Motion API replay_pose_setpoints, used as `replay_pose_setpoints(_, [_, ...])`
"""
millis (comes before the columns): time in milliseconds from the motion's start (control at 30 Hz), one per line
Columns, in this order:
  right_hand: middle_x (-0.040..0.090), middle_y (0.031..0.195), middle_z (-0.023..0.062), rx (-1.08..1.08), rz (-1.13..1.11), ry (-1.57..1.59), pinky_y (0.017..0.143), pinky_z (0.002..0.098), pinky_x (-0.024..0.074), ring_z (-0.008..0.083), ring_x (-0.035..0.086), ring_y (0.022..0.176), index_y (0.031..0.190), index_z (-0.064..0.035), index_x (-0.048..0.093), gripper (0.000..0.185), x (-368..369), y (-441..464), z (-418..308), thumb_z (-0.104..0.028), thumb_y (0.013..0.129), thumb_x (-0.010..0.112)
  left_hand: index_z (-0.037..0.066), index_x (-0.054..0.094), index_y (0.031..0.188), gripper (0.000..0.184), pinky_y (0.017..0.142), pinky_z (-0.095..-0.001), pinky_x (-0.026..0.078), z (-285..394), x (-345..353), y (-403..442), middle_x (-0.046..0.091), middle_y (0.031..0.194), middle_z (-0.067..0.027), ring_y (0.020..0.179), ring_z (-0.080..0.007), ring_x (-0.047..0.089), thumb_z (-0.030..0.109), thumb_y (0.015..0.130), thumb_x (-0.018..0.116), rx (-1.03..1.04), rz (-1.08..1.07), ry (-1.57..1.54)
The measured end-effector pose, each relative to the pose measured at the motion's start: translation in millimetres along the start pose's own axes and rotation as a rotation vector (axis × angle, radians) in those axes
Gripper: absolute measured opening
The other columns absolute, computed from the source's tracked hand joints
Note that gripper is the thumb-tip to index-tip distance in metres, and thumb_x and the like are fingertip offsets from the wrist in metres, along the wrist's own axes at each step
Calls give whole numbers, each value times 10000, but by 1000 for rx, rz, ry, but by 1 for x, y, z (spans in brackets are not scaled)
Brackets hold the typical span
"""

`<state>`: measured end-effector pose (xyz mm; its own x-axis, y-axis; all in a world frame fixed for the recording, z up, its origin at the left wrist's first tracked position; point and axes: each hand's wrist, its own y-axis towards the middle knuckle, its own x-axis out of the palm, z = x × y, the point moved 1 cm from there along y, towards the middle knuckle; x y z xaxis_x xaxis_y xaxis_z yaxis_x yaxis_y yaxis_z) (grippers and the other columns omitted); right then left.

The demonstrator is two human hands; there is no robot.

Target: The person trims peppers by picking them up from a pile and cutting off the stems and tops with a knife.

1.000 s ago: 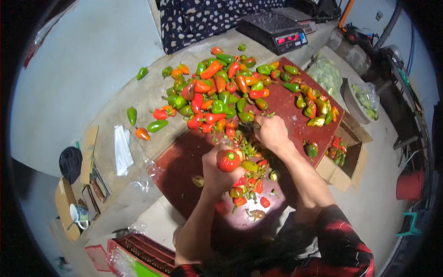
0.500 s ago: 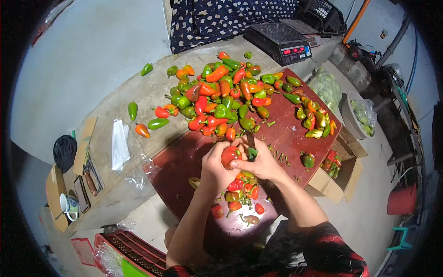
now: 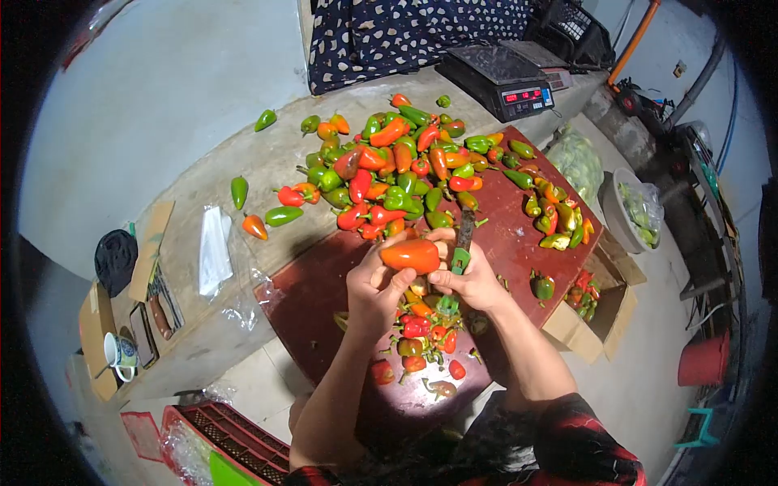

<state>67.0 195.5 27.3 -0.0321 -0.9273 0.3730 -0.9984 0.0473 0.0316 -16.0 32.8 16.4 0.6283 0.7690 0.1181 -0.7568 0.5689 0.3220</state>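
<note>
An orange-red pepper (image 3: pixel 410 256) lies sideways in the fingers of my left hand (image 3: pixel 374 290), above the dark red board (image 3: pixel 312 279). Close beside it, my right hand (image 3: pixel 474 279) is closed round a green-handled knife (image 3: pixel 462 251), its dark blade pointing up and away. The fingertips of my right hand are near the pepper's right end. Below my hands lie cut red peppers (image 3: pixel 416 326), pale pieces and green stems. Beyond them is a big pile of red, orange and green peppers (image 3: pixel 397 166).
A digital scale (image 3: pixel 519 97) stands at the back. Several peppers (image 3: pixel 559 212) lie on the board's right side, by a cardboard box (image 3: pixel 604 308). White bags (image 3: pixel 214 251), a mug (image 3: pixel 121 354) and another knife (image 3: pixel 160 317) are at left; a red crate (image 3: pixel 231 437) sits lower left.
My right hand, earlier by the pile, has come back next to my left hand. The pepper has turned from stem end facing up to lying sideways. The view has shifted slightly.
</note>
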Motion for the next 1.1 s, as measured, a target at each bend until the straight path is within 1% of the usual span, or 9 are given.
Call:
replay_pose_setpoints(100, [642,1048,15,-242,297,-522,626,229,457,52,528,750,1288,-37,536,568,16,0,4,-3,782,792,-69,483,1355,469,1007,-363,471,-5,10,1,594,1229,-134,1162,-207,579,104,949,643,-198,72,-442])
replay_pose_setpoints(267, [661,1091,26,-17,219,-614,760,268,485,107,591,893,1161,-12,618,418,4,17,-4,-64,780,784,73,543,1152,235,915,-482,474,-55,-25,-3,593,1107,-87,1090,-258,575,218,970,506,-368,294,-1130])
replay_pose_setpoints(400, [645,1073,174,-407,426,-1249,839,440,522,358,658,966,1199,-22,577,511,-13,81,6,-97,743,795,113,525,859,130,784,-441,458,-24,-36,6,535,828,-61,829,-242,529,236,893,498,-430,392,-1242])
replay_pose_setpoints(600, [571,1179,199,-101,362,-1560,872,481,517,436,607,1033,1237,-95,577,491,-8,112,1,-50,775,738,114,524,820,269,741,-455,474,-16,-37,8,533,739,-59,717,-249,538,325,978,471,-380,240,-1267])
replay_pose_setpoints(700, [621,1090,212,-248,386,-1483,861,470,512,452,610,1027,1206,-57,590,439,-25,102,3,-45,789,729,68,535,989,173,536,-365,522,-5,-29,14,579,782,-84,685,-211,593,226,983,466,-475,411,-769])
replay_pose_setpoints(867, [632,836,21,-110,319,-753,758,292,481,136,607,830,1100,-6,616,276,-20,60,3,-82,860,731,12,518,1254,359,522,-303,530,-56,-18,9,635,904,-94,676,-173,623,230,980,594,-282,300,-5])
replay_pose_setpoints(933, [595,846,-33,-141,218,-681,721,255,463,76,548,778,1094,-19,617,262,-8,35,1,-70,866,734,-20,568,1239,453,602,-275,517,-25,-13,5,697,998,-141,650,-126,638,298,938,683,-415,87,1])
replay_pose_setpoints(1000, [587,826,-59,137,221,-425,668,266,469,78,545,729,1077,-21,624,227,-1,3,-5,-50,871,715,-21,622,1153,383,598,-270,510,-27,-8,4,719,933,-114,637,-115,630,283,933,701,-282,31,-92])
replay_pose_setpoints(1100, [626,759,-6,10,195,-631,610,316,487,142,597,645,1006,-30,630,175,-14,-18,-3,-69,851,700,-18,667,990,235,552,-276,463,-13,-8,-4,670,708,-53,602,-89,593,210,935,685,-377,-153,130])
